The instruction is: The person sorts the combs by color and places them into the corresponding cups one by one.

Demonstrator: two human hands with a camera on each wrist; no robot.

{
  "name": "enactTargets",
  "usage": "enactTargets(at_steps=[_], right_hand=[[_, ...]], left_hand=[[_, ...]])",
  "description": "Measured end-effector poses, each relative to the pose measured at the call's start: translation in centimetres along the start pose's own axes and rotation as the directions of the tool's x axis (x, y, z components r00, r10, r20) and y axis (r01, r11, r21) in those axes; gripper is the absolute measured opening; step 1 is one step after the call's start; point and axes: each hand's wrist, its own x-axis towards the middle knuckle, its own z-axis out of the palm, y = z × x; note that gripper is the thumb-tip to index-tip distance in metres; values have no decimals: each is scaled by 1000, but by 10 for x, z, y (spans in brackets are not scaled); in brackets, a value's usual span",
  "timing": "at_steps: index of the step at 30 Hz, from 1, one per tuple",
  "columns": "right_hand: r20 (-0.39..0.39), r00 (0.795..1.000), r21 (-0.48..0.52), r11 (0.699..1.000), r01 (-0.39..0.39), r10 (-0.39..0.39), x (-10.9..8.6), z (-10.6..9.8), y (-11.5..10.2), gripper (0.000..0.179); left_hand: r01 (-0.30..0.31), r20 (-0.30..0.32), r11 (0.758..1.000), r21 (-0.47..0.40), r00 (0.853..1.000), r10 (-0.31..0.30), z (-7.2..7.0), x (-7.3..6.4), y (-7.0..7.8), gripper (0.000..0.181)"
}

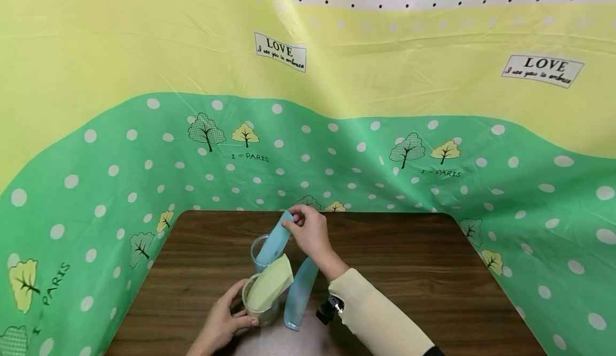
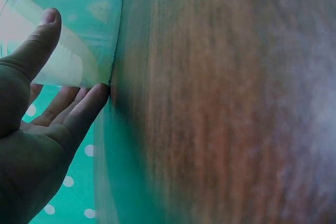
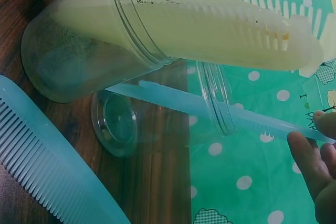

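Observation:
My left hand holds the nearer clear jar, thumb on one side and fingers on the other. Pale yellow-green combs lean inside it, their upper ends sticking out past the rim. Thumb and fingers of my right hand pinch the upper end of a light blue comb. Its lower part stands tilted inside the farther clear jar, just behind the nearer one. A second blue comb lies on the table to the right of the jars, its teeth visible in the right wrist view.
Brown wood-grain table surrounds the jars. A green and yellow patterned cloth hangs behind it and along both sides. On my right wrist sits a small black camera, above the table near the loose blue comb.

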Motion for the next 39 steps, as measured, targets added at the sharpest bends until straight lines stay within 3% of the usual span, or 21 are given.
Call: enactTargets(at_steps=[19,32,39], right_hand=[[55,998,-49,998,-40,43,-3,7,6,26],[101,995,-34,999,1,2,-4,2,10,26],[124,992,-10,1000,21,-20,-6,-8,19,35]], left_hand=[[-37,-23,999,20,999,37,2,-1,-1,100],[-21,-19,999,27,1000,22,1,0,0,100],[-6,-12,1000,19,1000,6,-2,1,0,99]])
